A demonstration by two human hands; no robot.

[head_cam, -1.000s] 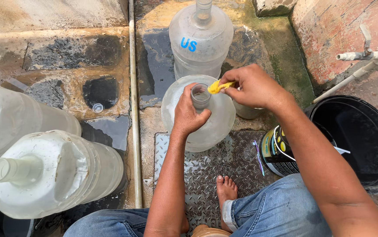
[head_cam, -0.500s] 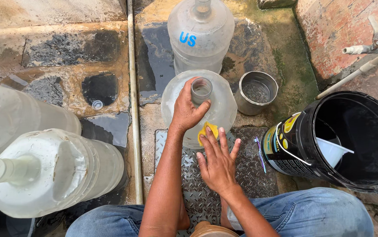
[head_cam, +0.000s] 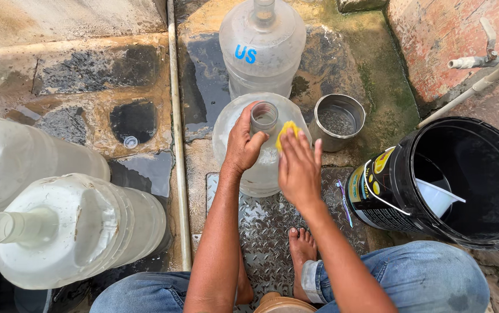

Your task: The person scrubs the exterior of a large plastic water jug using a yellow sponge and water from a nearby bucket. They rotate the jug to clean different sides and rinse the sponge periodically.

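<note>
The clear water jug [head_cam: 261, 168] stood upright on the wet floor [head_cam: 145, 122], neck pointing up. The left hand [head_cam: 243, 142] had its fingers wrapped around the neck, while the right hand [head_cam: 298, 168], fingers flat together, pressed a yellow sponge [head_cam: 287, 130] against the jug's shoulder just right of the neck.

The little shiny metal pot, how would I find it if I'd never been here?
Start at the big black plastic bucket on the right. Left of its rim, beside the clear water jug being scrubbed, stands the small round steel pot. It is the only shiny metal container; everything around it is plastic.
</note>
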